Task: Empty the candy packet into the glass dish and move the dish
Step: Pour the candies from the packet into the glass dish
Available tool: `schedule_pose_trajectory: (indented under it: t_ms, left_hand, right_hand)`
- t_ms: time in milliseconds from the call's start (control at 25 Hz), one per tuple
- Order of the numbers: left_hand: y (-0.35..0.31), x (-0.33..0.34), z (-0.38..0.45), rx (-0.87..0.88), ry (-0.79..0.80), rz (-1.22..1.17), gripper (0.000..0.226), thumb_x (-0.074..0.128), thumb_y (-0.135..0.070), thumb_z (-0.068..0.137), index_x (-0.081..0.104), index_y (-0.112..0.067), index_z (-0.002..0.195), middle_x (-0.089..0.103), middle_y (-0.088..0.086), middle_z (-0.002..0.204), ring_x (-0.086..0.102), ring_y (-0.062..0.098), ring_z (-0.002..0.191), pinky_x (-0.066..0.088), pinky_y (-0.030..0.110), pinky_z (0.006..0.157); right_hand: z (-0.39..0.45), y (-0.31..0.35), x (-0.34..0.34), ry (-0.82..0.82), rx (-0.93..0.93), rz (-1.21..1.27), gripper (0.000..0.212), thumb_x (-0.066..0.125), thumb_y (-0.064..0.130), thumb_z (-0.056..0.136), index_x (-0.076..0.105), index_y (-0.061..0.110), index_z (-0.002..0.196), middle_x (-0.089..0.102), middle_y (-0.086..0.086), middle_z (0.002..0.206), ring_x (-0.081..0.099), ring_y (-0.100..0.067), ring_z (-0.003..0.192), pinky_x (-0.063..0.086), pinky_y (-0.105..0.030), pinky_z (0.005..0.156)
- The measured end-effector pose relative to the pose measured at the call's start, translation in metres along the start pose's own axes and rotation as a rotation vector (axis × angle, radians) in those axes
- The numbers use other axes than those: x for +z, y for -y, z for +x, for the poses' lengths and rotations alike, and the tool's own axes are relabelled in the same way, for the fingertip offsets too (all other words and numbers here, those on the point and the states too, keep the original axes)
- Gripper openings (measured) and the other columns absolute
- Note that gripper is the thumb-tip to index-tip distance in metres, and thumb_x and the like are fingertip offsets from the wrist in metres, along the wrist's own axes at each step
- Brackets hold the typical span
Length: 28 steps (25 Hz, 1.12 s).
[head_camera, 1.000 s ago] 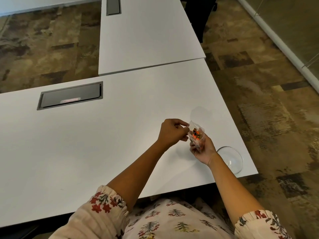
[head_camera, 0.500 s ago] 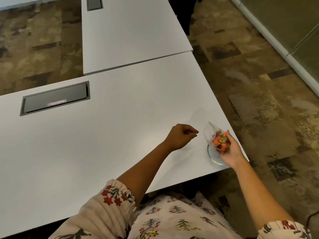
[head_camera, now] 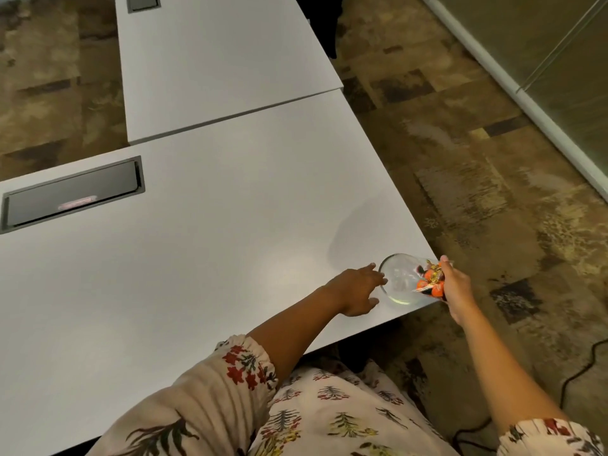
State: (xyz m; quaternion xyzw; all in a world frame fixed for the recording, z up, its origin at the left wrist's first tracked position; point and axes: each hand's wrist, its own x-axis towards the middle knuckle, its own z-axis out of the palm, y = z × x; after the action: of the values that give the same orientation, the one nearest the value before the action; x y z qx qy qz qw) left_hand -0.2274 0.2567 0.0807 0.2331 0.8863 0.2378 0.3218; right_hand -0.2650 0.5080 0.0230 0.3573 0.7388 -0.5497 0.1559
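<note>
While the glass dish [head_camera: 399,279] sits at the near right corner of the white table [head_camera: 214,232], it is attended from both sides by the person's hands.

Item 1, glass dish: clear, round, shallow; its base rests on the tabletop just inside the right edge, close to the near edge. Its bowl looks empty apart from reflections; whether any sweet has dropped in cannot be told.

Item 2, candy packet [head_camera: 430,280]: small clear wrapper holding orange and dark sweets with a glint of gold foil. It is held over the dish's right rim, tilted toward the bowl.

Item 3, right hand [head_camera: 455,284]: reaches in from beyond the table's right edge, fingers curled closed around the packet, one fingertip raised above it.

Item 4, left hand [head_camera: 357,291]: lies palm down on the tabletop just left of the dish, fingers loosely spread and extended, the tips touching or nearly touching the dish's left rim; it grips nothing that can be seen.

Item 5, sleeves [head_camera: 230,383]: cream fabric with red and green floral print, gathered at the forearm; matching cloth covers the lap below the near edge.

Item 6, cable hatch [head_camera: 72,195]: dark rectangular panel set flush into the tabletop near its far left.

Item 7, second table [head_camera: 214,60]: white, butted against the far edge.

Item 8, carpet [head_camera: 460,159]: mottled brown and tan, right of the tables.
</note>
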Motion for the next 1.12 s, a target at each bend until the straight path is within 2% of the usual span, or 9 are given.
schedule_pose_trajectory:
  t_ms: [80, 160, 400, 600, 720, 960, 1120]
  left_hand:
    - [0.0, 0.009, 0.003, 0.006, 0.085, 0.116, 0.067, 0.054, -0.027, 0.102, 0.024, -0.01, 0.16, 0.018, 0.007, 0.169, 0.004, 0.023, 0.158, 0.016, 0.045, 0.127]
    - [0.001, 0.016, 0.005, -0.007, 0.146, 0.158, 0.073, 0.053, -0.03, 0.102, 0.016, -0.012, 0.162, 0.008, 0.005, 0.171, -0.004, 0.024, 0.158, 0.009, 0.047, 0.127]
    - [0.008, 0.017, 0.008, -0.016, 0.2, 0.155, 0.075, 0.049, -0.034, 0.104, 0.006, -0.016, 0.163, -0.003, 0.003, 0.171, -0.014, 0.023, 0.157, 0.0, 0.048, 0.126]
    - [0.008, 0.017, 0.012, 0.007, 0.233, 0.269, 0.074, 0.047, -0.033, 0.105, 0.004, -0.018, 0.163, -0.005, 0.001, 0.171, -0.015, 0.023, 0.157, -0.002, 0.048, 0.126]
    - [0.008, 0.021, 0.014, 0.018, 0.239, 0.322, 0.074, 0.047, -0.033, 0.104, 0.005, -0.018, 0.163, -0.002, 0.001, 0.171, -0.014, 0.023, 0.157, -0.003, 0.048, 0.126]
    - [0.01, 0.024, 0.018, 0.015, 0.24, 0.351, 0.076, 0.05, -0.039, 0.103, 0.007, -0.018, 0.163, -0.003, 0.001, 0.171, -0.014, 0.023, 0.157, -0.003, 0.049, 0.125]
    - [0.01, 0.024, 0.018, 0.015, 0.239, 0.352, 0.076, 0.049, -0.04, 0.103, 0.006, -0.018, 0.163, -0.003, 0.001, 0.171, -0.012, 0.023, 0.157, -0.002, 0.049, 0.125]
  right_hand:
    - [-0.003, -0.002, 0.002, -0.058, -0.067, -0.069, 0.06, 0.049, 0.057, 0.095, 0.066, 0.004, 0.117, 0.069, -0.015, 0.109, 0.067, -0.032, 0.101, 0.054, -0.043, 0.092]
    - [-0.007, -0.002, 0.004, -0.1, -0.149, -0.128, 0.058, 0.048, 0.056, 0.096, 0.069, 0.004, 0.111, 0.071, -0.017, 0.104, 0.068, -0.032, 0.096, 0.055, -0.043, 0.086]
    - [-0.018, 0.002, 0.01, -0.108, -0.261, -0.294, 0.051, 0.05, 0.053, 0.096, 0.069, 0.007, 0.103, 0.071, -0.016, 0.098, 0.068, -0.032, 0.091, 0.051, -0.035, 0.074]
    - [-0.026, 0.008, 0.014, -0.134, -0.334, -0.358, 0.046, 0.051, 0.043, 0.099, 0.069, 0.002, 0.108, 0.072, -0.02, 0.101, 0.067, -0.035, 0.094, 0.052, -0.04, 0.081]
    - [-0.031, 0.011, 0.017, -0.121, -0.374, -0.395, 0.044, 0.05, 0.04, 0.1, 0.07, 0.003, 0.108, 0.073, -0.017, 0.099, 0.067, -0.031, 0.092, 0.05, -0.035, 0.075]
    - [-0.039, 0.022, 0.022, -0.134, -0.401, -0.387, 0.039, 0.05, 0.033, 0.101, 0.071, 0.002, 0.115, 0.075, -0.016, 0.103, 0.068, -0.021, 0.086, 0.051, -0.026, 0.075]
    - [-0.044, 0.025, 0.026, -0.162, -0.388, -0.397, 0.041, 0.045, 0.03, 0.104, 0.069, -0.001, 0.117, 0.075, -0.019, 0.105, 0.07, -0.027, 0.092, 0.053, -0.033, 0.081]
